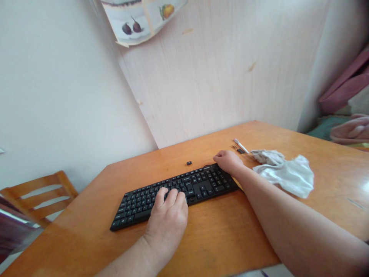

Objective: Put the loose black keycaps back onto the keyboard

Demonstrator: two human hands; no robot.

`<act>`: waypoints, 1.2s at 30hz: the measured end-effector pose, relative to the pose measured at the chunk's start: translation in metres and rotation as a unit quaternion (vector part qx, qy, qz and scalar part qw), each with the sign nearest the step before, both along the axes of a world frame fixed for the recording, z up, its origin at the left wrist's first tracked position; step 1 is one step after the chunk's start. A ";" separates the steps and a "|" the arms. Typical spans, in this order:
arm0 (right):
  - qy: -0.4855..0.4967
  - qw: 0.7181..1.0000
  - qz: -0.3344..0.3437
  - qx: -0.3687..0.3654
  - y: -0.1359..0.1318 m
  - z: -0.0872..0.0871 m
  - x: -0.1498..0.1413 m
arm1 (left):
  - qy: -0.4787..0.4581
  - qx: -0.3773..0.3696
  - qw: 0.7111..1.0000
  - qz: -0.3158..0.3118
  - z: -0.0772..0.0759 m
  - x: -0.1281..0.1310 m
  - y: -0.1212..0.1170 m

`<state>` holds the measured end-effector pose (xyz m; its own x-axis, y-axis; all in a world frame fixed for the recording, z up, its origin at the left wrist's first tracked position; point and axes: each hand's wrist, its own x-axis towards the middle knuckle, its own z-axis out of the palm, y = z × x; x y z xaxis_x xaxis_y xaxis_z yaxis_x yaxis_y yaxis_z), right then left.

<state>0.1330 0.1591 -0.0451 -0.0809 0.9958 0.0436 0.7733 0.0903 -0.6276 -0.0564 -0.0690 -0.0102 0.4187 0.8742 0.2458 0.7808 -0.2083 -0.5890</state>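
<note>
A black keyboard (201, 187) lies at a slant on the wooden table. My left hand (170, 211) is on its front part, fingers bent over the keys and the front edge; the thumb is hidden. At the far right corner, my right hand (229, 161) is closed beside the number keys. Its fingertips face away, so what they hold, if anything, does not show. Behind the keyboard sits a small black piece (189, 163), apparently a keycap.
Beyond my right hand lie a white-handled brush (241, 146) and a small black object (240, 151). A grey cloth (268, 157) and a white cloth (294, 177) are crumpled on the table (225, 231). A wooden chair (43, 194) stands at the left.
</note>
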 end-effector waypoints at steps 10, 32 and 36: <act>0.006 1.000 -0.003 0.001 -0.003 0.002 -0.001 | 0.015 0.002 1.000 -0.008 -0.003 -0.006 -0.003; 0.005 1.000 0.002 0.005 -0.001 0.000 -0.001 | -0.194 -0.073 0.978 0.005 0.014 -0.016 0.007; 0.004 1.000 0.001 0.001 -0.002 0.001 0.000 | -0.208 -0.088 0.974 0.024 0.017 -0.015 0.009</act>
